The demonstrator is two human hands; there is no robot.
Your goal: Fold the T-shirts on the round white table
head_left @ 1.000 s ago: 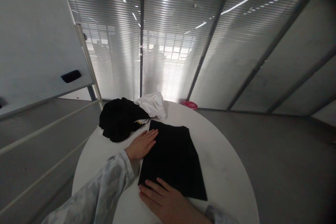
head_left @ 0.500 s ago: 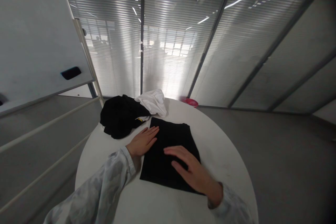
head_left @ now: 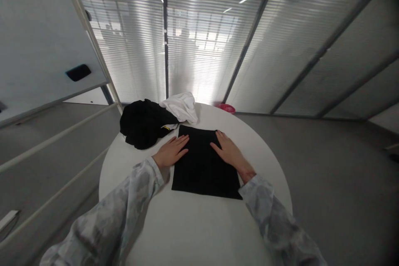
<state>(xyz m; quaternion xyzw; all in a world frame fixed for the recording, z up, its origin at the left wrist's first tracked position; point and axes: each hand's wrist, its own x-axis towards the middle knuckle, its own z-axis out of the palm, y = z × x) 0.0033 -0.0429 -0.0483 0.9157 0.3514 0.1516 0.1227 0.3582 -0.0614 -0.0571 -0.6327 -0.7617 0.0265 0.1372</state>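
Observation:
A black folded cloth garment (head_left: 204,170) lies flat on the round white table (head_left: 193,224), roughly rectangular in outline. My left hand (head_left: 171,151) rests palm down on its left edge, fingers stretched out. Over its upper right edge lies my right hand (head_left: 228,149), also flat, with the thumb apart from the fingers. Neither hand grips anything. What kind of garment it is cannot be made out. Just beyond my left hand sits a crumpled black cloth heap (head_left: 143,122), and a bunched white cloth (head_left: 181,106) touches it on the right.
To the left stands a whiteboard (head_left: 40,37) on a metal frame, with a dark eraser (head_left: 78,72) on it. A red basket (head_left: 226,108) is on the floor behind the table. Glass partitions with blinds (head_left: 205,50) line the back.
My right hand has moved up and outward from above the garment's middle to its upper right edge, which now lies flatter. My left hand stays on the left edge. The view has tilted down slightly.

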